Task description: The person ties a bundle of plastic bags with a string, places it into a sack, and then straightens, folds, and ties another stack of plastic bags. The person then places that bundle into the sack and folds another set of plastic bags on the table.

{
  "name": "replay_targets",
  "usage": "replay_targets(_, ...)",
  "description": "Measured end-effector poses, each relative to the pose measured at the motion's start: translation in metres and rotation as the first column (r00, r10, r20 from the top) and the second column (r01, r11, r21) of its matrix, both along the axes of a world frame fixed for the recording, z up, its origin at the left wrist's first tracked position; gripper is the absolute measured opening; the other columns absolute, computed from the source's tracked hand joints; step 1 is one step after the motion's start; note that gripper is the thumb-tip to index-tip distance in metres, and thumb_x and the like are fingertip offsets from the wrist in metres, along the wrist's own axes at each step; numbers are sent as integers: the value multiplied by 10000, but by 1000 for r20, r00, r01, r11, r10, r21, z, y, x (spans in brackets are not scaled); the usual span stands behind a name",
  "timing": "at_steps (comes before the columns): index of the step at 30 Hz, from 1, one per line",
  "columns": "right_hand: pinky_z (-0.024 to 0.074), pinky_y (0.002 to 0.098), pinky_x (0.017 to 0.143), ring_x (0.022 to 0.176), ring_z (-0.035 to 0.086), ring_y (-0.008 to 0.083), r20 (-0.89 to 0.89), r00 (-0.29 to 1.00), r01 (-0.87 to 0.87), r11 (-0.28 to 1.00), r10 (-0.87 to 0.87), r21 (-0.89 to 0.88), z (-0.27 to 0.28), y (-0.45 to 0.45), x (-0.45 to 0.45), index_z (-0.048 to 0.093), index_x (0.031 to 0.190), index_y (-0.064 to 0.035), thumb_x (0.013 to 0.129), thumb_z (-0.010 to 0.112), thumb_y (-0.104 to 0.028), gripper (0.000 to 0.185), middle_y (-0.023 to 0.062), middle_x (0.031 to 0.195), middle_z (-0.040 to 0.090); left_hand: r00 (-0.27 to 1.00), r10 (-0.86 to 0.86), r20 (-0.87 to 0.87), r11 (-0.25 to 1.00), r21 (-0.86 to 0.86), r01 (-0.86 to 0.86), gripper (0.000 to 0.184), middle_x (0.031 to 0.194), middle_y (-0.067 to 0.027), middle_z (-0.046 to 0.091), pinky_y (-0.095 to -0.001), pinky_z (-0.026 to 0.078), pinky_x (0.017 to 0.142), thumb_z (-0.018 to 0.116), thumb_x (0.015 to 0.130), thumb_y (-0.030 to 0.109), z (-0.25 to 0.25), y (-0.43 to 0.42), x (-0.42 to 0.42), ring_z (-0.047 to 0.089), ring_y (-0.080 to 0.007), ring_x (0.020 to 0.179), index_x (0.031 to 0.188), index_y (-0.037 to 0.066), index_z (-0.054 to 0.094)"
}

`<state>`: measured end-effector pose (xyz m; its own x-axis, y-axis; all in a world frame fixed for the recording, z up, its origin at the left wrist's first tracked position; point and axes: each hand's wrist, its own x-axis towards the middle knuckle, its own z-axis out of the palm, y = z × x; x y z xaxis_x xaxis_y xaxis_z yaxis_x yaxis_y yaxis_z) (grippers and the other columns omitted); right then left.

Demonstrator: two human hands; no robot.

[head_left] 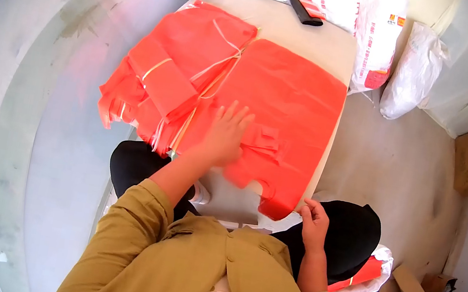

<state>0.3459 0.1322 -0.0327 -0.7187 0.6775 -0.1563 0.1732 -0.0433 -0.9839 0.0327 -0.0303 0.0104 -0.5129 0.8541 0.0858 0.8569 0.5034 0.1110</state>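
Red sheets (299, 89) cover much of the tan tabletop (338, 51), where I see the left hand (226, 135) over them, fingers loosely spread, and the right hand (315, 223) at their near corner, fingers curled, grip unclear.

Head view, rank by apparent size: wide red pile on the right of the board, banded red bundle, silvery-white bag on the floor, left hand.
1. Wide red pile
2. Silvery-white bag
3. Banded red bundle and left hand: too close to rank.
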Motion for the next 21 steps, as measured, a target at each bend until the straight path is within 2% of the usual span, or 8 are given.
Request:
replay_targets(2,511,250,791,837,641,103,-50,998,29,1000,-28,8,-11,3,1,652,1198,29,979,621,-48,234,45,927,692,998,-4,58,996,-87,10,880,1526,-183,435,-563,197,1238,745,713,216,12,5,-8,305,-387,1497,1512,65,409)
replay_targets(5,513,256,799,849,643,100,-32,999,-12,1000,12,-1,8,1,-6,652,1203,29,967,633,-33,245,48,947,697,990,-15,142,990,-134,34,915,1431,-167,487,-562,188,1241,764,699,247,24,5,-20,364,-368,1446,1521,80,399)
replay_targets(7,518,267,807,866,650,113,13,995,-102,990,101,93,14,0,-8,647,1213,29,953,650,-38,269,60,969,703,984,-24,176,988,-148,51,918,1346,-153,517,-563,197,1238,768,692,241,32,1,-23,412,-353,1393,1521,88,403)
replay_targets(11,527,306,846,923,670,178,104,958,-286,868,268,406,42,-7,-31,636,1242,25,916,691,-67,343,102,1034,709,991,-125,55,991,-41,127,931,1237,-146,518,-574,246,1214,811,660,244,26,-19,-24,476,-346,1263,1497,90,434)
replay_targets(12,516,368,944,1076,661,283,134,932,-361,833,336,420,49,-6,-43,604,1294,16,875,736,-118,459,155,1190,679,990,-134,45,990,-27,135,914,1233,-143,517,-574,255,1210,814,659,234,26,-23,-23,479,-344,1256,1487,91,452)
replay_targets(15,449,425,1078,1276,562,355,182,903,-424,733,390,532,74,-11,-88,535,1395,-9,871,744,-201,597,191,1356,602,988,-139,61,990,11,139,843,1243,-129,524,-567,263,1207,785,673,209,31,-35,-22,471,-332,1288,1455,84,496)
replay_targets(19,371,452,1162,1402,437,380,241,875,-472,631,419,616,63,-14,-149,451,1478,-19,883,726,-284,707,210,1455,525,986,-158,55,980,133,149,801,1257,-114,539,-574,289,1187,798,672,225,27,-52,-23,465,-327,1318,1417,82,539)
replay_targets(21,356,450,1175,1419,415,381,245,863,-482,578,441,658,50,-15,-182,432,1495,-14,889,714,-301,727,214,1464,516,985,-162,59,977,150,152,894,1295,-114,533,-583,292,1186,864,620,285,23,-59,-25,451,-336,1341,1428,99,532)
